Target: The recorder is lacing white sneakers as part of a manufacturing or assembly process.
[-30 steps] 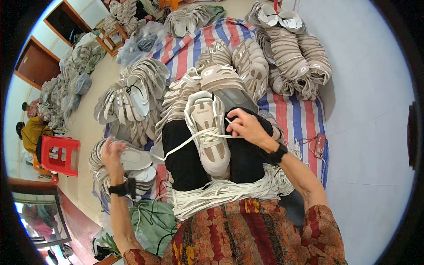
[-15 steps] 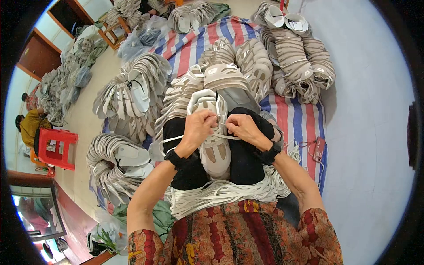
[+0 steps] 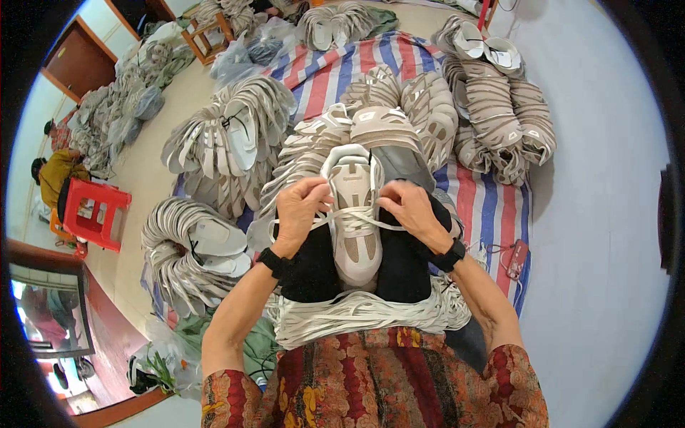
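Observation:
A beige and white sneaker (image 3: pixel 358 258) lies between my black-clad knees, toe toward me. A pale flat shoelace (image 3: pixel 354 218) runs across its lower eyelets, and the tongue (image 3: pixel 352 178) shows above. At the shoe's left eyelet edge, my left hand (image 3: pixel 302 211) is closed in a pinch on the shoelace, a loop of it hanging beside the wrist. My right hand (image 3: pixel 412 210) pinches the lace at the right edge; its fingertips are slightly blurred. Across my lap lies a thick bundle of pale laces (image 3: pixel 357 319).
Beyond the shoe, stacks of beige shoe uppers (image 3: pixel 385 127) rest on a striped sheet (image 3: pixel 325 89). Tied rings of uppers stand at left (image 3: pixel 196 235) and far right (image 3: pixel 492 114). A red stool (image 3: pixel 96 214) stands near a seated person (image 3: pixel 58 178). A small red object (image 3: pixel 516 260) lies at right.
My hands have moved apart, from over the tongue to either side of the shoe. More of the tongue shows now. The whole view has shifted slightly.

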A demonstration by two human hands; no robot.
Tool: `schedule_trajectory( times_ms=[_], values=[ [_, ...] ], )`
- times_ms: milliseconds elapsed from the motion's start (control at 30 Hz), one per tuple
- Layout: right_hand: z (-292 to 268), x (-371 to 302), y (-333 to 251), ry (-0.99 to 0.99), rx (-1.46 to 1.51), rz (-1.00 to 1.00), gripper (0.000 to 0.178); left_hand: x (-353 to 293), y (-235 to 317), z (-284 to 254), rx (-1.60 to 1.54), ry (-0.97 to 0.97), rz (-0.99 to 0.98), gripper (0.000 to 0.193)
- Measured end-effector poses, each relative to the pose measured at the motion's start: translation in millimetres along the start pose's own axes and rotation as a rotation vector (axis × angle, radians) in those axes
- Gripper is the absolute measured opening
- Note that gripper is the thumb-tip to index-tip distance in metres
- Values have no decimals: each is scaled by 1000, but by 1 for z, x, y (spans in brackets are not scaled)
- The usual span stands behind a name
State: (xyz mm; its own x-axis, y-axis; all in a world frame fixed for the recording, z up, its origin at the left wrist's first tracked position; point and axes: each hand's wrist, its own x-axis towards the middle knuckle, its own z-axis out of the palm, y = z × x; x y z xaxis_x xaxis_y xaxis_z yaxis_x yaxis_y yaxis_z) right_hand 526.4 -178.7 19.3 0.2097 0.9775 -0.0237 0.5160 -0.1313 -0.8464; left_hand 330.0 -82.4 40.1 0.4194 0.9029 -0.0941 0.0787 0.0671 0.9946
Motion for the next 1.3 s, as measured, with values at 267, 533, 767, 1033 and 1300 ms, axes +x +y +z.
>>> schedule_trajectory(
  times_ms=[267,533,767,1033,1300],
  values=[
    [35,15,-32,33,-273,-693,18,-17,-33,-16,78,-198,-232,10],
    [38,14,-29,45,-322,-681,27,-15,-26,-22,84,-298,-280,12],
    [39,12,-31,30,-303,-697,32,-11,-22,-19,543,-297,127,14],
    [36,16,-31,8,-341,-789,24,-7,-20,-19,620,-256,296,15],
    [41,29,-26,2,-320,-676,10,15,-8,-31,822,-393,568,35]
  ],
)
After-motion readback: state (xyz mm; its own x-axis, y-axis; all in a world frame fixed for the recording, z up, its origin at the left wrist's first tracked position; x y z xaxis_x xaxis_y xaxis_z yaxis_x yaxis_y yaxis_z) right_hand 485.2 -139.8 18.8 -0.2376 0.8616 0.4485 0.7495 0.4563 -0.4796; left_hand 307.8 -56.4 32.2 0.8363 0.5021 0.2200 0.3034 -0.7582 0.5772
